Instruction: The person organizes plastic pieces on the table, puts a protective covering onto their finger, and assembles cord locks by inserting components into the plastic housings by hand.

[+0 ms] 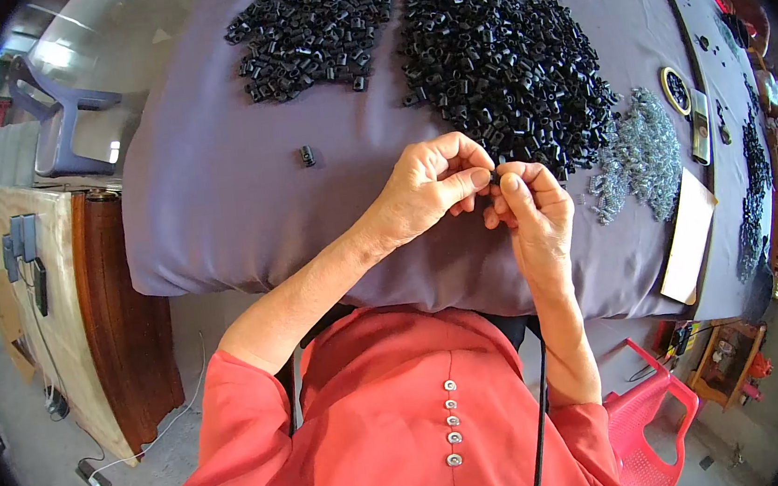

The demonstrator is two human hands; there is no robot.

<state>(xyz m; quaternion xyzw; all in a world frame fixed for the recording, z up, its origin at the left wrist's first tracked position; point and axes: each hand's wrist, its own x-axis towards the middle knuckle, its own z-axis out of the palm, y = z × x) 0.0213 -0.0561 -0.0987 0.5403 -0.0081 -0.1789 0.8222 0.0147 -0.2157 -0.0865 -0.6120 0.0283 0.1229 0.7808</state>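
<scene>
My left hand (pixel 426 188) and my right hand (pixel 538 212) meet over the near edge of the cloth-covered table. Between their fingertips is a small black plastic piece (pixel 495 176), pinched from both sides and mostly hidden; it resembles a cord lock part. Just beyond my hands lies a large heap of black plastic cord lock parts (pixel 503 63). A smaller pile of black pieces (pixel 313 39) sits to its left. One single black piece (pixel 308 156) lies apart on the cloth. Right of my hands is a pile of small metal springs (pixel 648 157).
A roll of tape (pixel 675 90), a metallic rectangular object (pixel 700 127) and a pale card (pixel 688 238) lie at the right. A wooden cabinet (pixel 124 315) and a grey chair (pixel 68 115) stand left, a pink chair (pixel 650 424) lower right. A black cord (pixel 540 425) hangs over my front.
</scene>
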